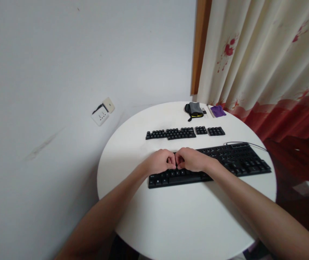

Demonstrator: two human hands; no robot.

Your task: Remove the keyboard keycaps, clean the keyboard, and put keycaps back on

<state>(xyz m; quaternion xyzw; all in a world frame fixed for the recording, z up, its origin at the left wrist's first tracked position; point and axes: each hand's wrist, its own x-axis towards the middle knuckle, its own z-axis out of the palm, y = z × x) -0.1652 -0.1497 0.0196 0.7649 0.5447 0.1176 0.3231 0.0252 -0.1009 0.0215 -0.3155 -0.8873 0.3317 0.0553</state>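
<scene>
A black keyboard (241, 159) lies on the white round table (167, 220), some keycaps gone from its upper and right parts. Over its left half, my left hand (160, 161) and my right hand (191, 159) meet with fingers curled. Each hand is closed in a pinch just above the keys, the fingertips almost touching. Anything between the fingers is too small or too hidden to make out. Beyond the keyboard, loose black keycaps (181, 133) sit in grouped rows, with a smaller block of keycaps (216, 131) at their right end.
At the table's back lie a grey and black pouch (196, 109) and a purple cloth (218, 111). The keyboard's cable (257, 146) curves off the right edge. A wall with a socket (100, 115) stands at left, a curtain (268, 72) at right.
</scene>
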